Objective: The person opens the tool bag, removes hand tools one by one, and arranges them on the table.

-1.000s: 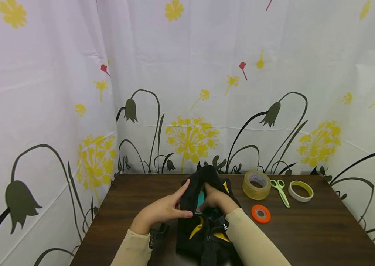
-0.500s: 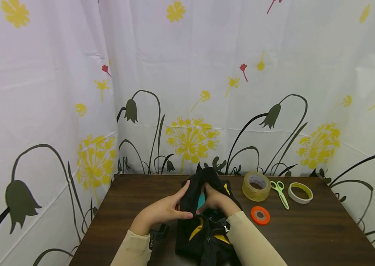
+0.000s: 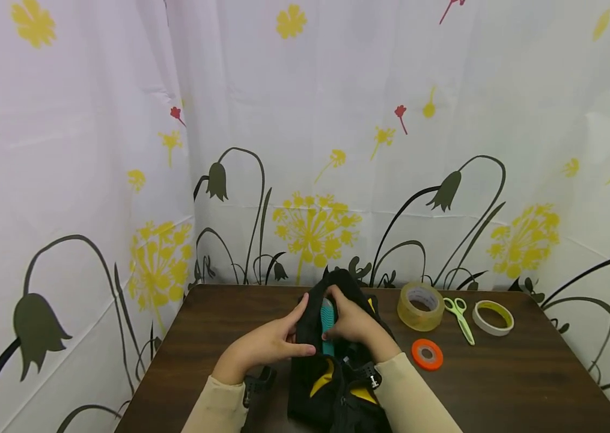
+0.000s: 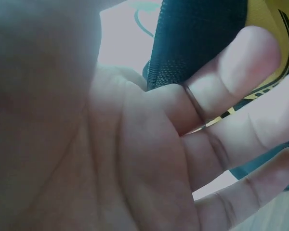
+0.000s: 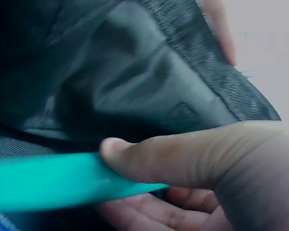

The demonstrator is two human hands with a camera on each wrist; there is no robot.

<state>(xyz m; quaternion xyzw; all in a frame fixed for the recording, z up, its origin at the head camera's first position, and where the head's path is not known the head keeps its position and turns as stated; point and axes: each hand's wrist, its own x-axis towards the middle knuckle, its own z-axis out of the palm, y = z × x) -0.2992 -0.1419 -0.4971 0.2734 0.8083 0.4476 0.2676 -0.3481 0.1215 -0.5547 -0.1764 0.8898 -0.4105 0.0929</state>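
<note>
A black bag (image 3: 310,388) with yellow patches lies on the table, its mouth unzipped. My left hand (image 3: 261,349) holds the bag's left side, thumb and forefinger at the edge of the opening. In the left wrist view its other fingers (image 4: 241,130) lie along the black and yellow outside. My right hand (image 3: 356,325) reaches into the mouth and pinches a long, flat teal object (image 5: 53,183) between thumb and fingers. From the head view this object's ridged side shows beside the bag's left wall. Dark lining (image 5: 130,91) rises behind the right thumb.
Right of the bag stand a clear packing tape roll (image 3: 420,308) and an orange ring-shaped roll (image 3: 427,355). Pale green scissors (image 3: 461,320) and a white tape roll (image 3: 493,319) lie further right on the brown table (image 3: 532,385). A flowered curtain (image 3: 305,120) hangs behind.
My right hand has shifted up slightly within the bag's mouth and now pinches the teal object, more of which shows. The left hand keeps its hold; the whole head view has shifted slightly.
</note>
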